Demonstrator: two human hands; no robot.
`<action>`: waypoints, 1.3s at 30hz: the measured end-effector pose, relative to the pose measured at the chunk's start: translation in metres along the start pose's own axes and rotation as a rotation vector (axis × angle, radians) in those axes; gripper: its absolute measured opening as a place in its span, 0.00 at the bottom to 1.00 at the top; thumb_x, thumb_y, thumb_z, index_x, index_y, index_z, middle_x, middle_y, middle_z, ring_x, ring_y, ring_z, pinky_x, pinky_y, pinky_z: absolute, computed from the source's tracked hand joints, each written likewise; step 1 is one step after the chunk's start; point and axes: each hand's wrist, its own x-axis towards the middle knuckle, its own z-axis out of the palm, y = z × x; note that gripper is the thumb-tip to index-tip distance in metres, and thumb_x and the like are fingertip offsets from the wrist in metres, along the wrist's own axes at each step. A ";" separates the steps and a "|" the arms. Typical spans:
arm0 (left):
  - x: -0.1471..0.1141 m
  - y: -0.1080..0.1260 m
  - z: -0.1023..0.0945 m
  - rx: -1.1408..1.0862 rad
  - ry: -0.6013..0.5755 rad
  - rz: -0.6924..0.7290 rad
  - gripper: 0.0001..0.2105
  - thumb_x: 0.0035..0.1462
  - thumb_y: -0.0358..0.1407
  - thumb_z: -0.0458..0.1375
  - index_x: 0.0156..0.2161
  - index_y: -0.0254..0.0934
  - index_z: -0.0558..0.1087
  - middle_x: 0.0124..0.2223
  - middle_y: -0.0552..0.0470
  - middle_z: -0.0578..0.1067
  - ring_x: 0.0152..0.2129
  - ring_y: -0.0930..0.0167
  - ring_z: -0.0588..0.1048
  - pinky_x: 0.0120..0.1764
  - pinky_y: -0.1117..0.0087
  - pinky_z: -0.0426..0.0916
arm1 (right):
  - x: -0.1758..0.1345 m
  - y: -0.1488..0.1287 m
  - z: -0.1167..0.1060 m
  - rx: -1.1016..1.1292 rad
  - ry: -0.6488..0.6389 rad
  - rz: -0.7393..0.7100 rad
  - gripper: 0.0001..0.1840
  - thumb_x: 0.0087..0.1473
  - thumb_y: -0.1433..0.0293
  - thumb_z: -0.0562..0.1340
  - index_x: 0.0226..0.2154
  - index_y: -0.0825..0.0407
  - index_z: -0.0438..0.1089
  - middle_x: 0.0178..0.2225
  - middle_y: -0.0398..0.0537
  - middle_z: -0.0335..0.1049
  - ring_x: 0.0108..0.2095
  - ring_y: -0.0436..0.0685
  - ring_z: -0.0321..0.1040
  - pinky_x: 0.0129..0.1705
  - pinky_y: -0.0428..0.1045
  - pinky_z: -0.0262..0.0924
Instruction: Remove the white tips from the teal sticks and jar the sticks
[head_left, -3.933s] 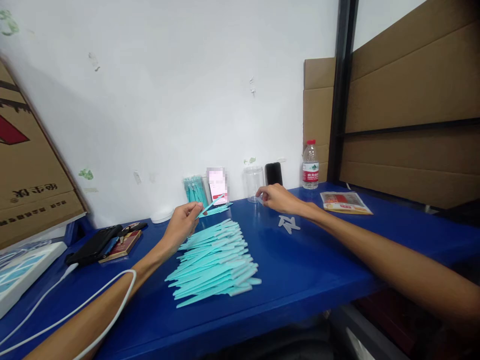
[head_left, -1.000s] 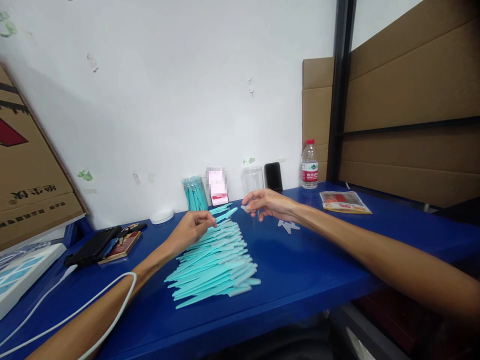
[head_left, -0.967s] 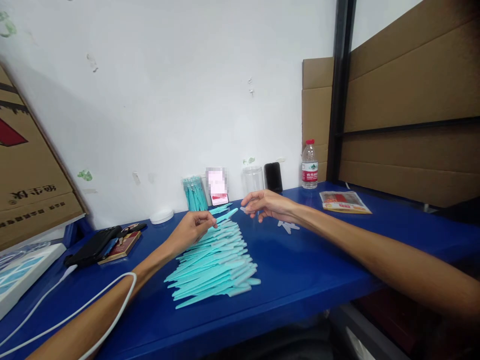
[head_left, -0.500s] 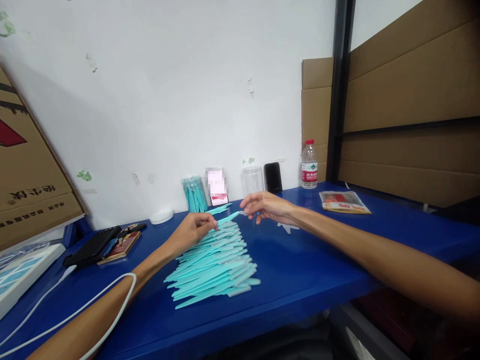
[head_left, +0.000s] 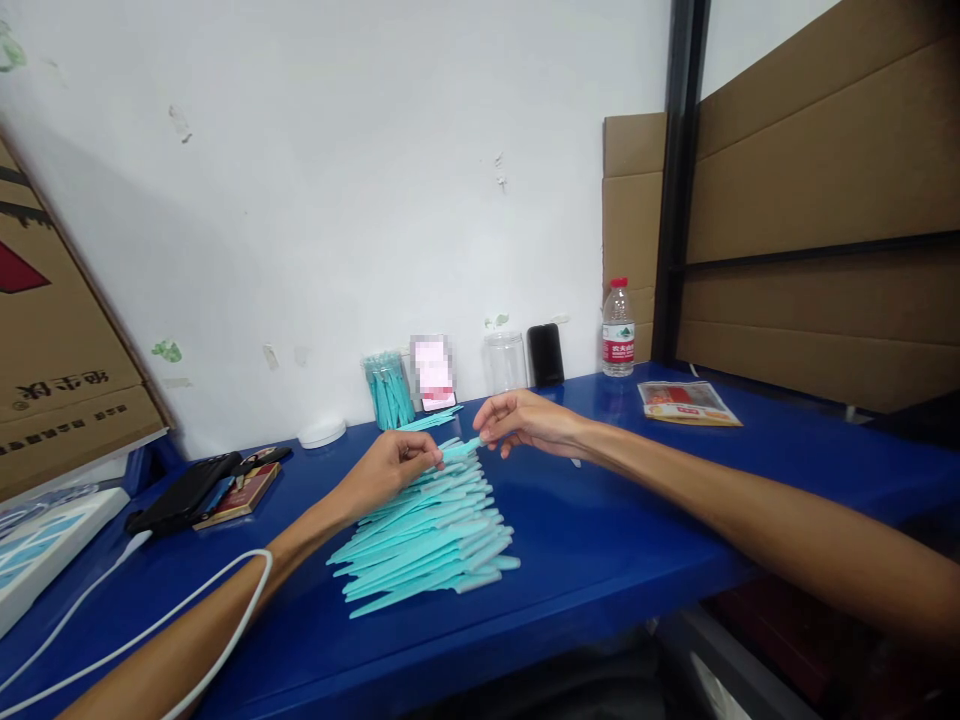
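Right hand (head_left: 525, 425) moved toward left hand (head_left: 390, 468); turquoise stick (head_left: 460, 450) points right, long axis slanting up; both grips pinching it.

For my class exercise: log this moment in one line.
left hand: holds turquoise stick | right hand: pinches its end | stick pile: on table

Has a stick pile (head_left: 427, 530) on the bench (head_left: 592, 530), right of a pouch (head_left: 184, 492), left of a packet (head_left: 688, 402). Has behind it, along the wall (head_left: 375, 180), left to right: filled jar (head_left: 385, 360), phone (head_left: 438, 399), second jar (head_left: 505, 360), bottle (head_left: 618, 338)
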 end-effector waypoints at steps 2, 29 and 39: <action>0.000 0.001 0.002 -0.001 -0.016 0.001 0.16 0.60 0.46 0.52 0.32 0.34 0.72 0.16 0.62 0.56 0.13 0.79 0.53 0.19 0.76 0.49 | 0.001 0.003 0.004 0.001 -0.011 -0.003 0.09 0.43 0.76 0.68 0.31 0.57 0.73 0.26 0.45 0.71 0.26 0.48 0.67 0.29 0.45 0.64; 0.000 0.005 0.001 0.005 0.025 0.026 0.15 0.59 0.45 0.53 0.31 0.34 0.73 0.15 0.62 0.56 0.14 0.79 0.53 0.20 0.76 0.50 | 0.000 0.000 0.005 -0.299 -0.113 0.192 0.25 0.56 0.50 0.58 0.21 0.54 0.61 0.17 0.40 0.61 0.15 0.44 0.52 0.16 0.42 0.44; 0.000 -0.001 -0.001 0.047 0.022 0.017 0.16 0.60 0.45 0.51 0.32 0.34 0.73 0.15 0.62 0.54 0.14 0.78 0.52 0.20 0.75 0.48 | 0.003 0.002 -0.010 -0.312 -0.042 0.181 0.21 0.56 0.57 0.58 0.20 0.53 0.60 0.17 0.40 0.61 0.15 0.44 0.52 0.16 0.42 0.46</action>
